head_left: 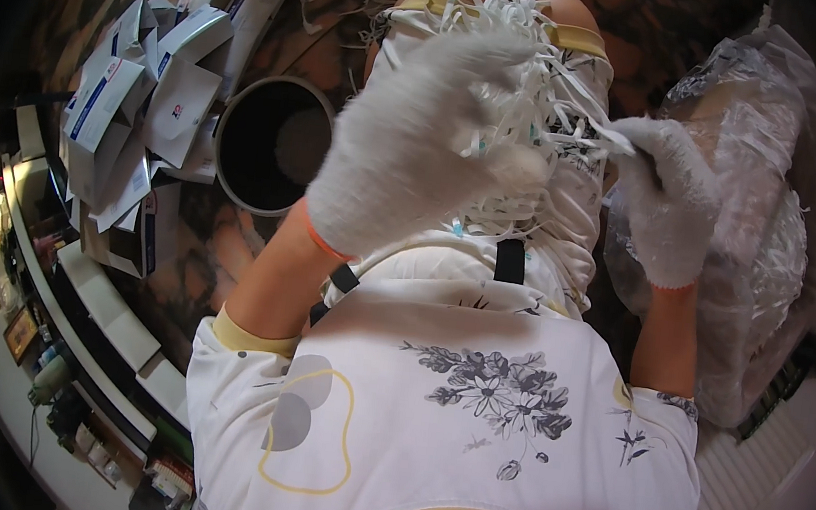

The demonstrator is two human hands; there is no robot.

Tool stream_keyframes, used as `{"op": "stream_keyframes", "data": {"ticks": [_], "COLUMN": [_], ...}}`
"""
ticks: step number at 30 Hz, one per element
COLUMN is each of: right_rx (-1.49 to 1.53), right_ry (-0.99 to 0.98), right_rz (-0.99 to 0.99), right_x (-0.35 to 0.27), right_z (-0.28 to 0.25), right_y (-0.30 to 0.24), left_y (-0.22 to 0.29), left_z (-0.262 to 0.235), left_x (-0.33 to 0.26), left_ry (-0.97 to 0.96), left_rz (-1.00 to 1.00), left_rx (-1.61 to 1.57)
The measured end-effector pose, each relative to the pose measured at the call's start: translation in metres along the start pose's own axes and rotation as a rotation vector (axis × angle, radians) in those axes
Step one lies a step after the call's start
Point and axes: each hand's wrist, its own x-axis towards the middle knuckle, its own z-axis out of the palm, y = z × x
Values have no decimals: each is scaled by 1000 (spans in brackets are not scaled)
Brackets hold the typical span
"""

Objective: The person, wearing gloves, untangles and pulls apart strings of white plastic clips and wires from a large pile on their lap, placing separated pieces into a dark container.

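White strips, heaped; left grip, apart, obscuring some; right grip, clamped on strips; alongside: cartons, bin, plastic bag.

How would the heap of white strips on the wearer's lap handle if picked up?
The white strips would probably be floppy, as they bend and curl loosely. They look thin and narrow, so likely light. Tangling seems probable, since many cross over one another.
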Motion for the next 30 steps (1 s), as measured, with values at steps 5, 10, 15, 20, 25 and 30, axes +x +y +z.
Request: {"op": "stream_keyframes", "data": {"ticks": [5,10,15,20,25,30], "right_rx": [-203,179,125,300,1061,1875], "right_ry": [-95,-220,-188,-522,21,-71], "right_rz": [-176,186,177,409,571,593], "right_x": [0,5,-8,-2,-19,-9], "right_z": [-15,-36,-91,-93,-22,-10], "right_y": [-28,-44,-33,-19,-17,-18], "left_y": [21,42,69,32,6,1], "left_z": [42,42,17,7,14,20], "left_x": [30,20,41,35,-2,-16], "left_ry": [27,-215,-313,-539,-677,-753], "left_rz": [571,316,395,308,-162,-178], "left_rx": [388,309,353,127,-304,-383]}}
